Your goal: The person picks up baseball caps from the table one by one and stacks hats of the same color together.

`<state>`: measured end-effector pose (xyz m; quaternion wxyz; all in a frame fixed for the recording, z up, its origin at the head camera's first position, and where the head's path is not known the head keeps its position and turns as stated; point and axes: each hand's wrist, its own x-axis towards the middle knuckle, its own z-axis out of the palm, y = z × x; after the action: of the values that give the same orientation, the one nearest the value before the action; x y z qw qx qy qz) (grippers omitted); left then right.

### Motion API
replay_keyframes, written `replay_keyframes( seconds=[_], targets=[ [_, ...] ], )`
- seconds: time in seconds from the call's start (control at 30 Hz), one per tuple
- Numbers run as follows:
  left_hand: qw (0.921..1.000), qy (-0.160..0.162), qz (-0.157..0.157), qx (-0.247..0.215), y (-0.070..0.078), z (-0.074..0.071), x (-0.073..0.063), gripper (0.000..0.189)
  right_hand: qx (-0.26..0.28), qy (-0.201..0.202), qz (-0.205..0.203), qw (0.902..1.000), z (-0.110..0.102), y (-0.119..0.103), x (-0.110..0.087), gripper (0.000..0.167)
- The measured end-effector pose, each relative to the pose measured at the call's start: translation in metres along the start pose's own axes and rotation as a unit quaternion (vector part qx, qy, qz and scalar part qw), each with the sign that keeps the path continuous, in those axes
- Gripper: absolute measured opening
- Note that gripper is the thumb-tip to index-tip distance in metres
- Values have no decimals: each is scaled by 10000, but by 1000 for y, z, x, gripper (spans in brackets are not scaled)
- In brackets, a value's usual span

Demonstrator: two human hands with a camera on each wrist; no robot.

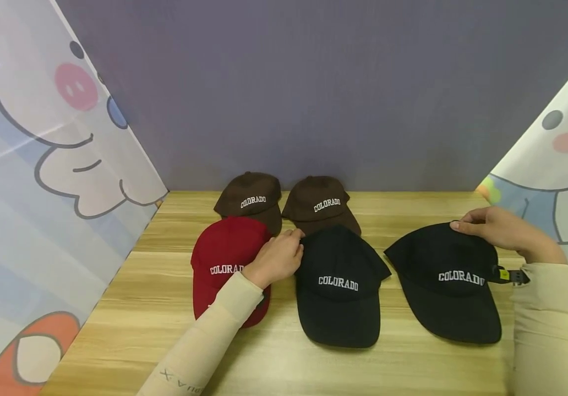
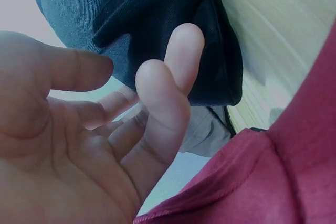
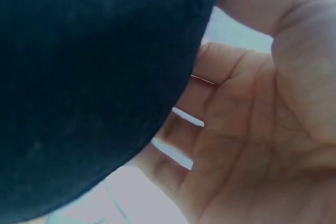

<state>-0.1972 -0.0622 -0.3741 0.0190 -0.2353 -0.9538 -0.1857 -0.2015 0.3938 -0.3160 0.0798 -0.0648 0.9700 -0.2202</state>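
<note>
A black cap [image 1: 338, 280] lettered COLORADO lies brim toward me at the middle front. My left hand [image 1: 279, 258] holds its upper left edge; in the left wrist view, the thumb [image 2: 89, 71] lies against the fabric while other fingers curl near the edge. Farther right, my right hand [image 1: 504, 231] pinches the crown top of a second black COLORADO cap [image 1: 444, 264], thumb in front. That cap's strap [image 1: 512, 276] sticks out at the right. In the right wrist view, the dark cap [image 3: 94, 77] hides my fingertips. Below my left hand is a red cap [image 1: 227, 245], partly covered by my forearm.
Two brown COLORADO caps, a left one [image 1: 249, 192] and a right one [image 1: 318, 201], sit behind the front row. The wooden tabletop [image 1: 130, 324] meets a grey back panel [image 1: 313, 99]. Cartoon-printed sheets hang along the left [image 1: 26, 220] and right sides.
</note>
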Motion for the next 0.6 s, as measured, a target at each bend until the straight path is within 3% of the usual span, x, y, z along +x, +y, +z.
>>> replay_keyframes(
  seconds=[0.43,0.6],
  targets=[
    [9997,-18,34,234,-1,1,0,31,306,88,-455,9985,1,0,2,22],
    [9996,-24,69,266,-1,1,-1,31,877,11,-571,9945,3,-2,0,12]
  ],
)
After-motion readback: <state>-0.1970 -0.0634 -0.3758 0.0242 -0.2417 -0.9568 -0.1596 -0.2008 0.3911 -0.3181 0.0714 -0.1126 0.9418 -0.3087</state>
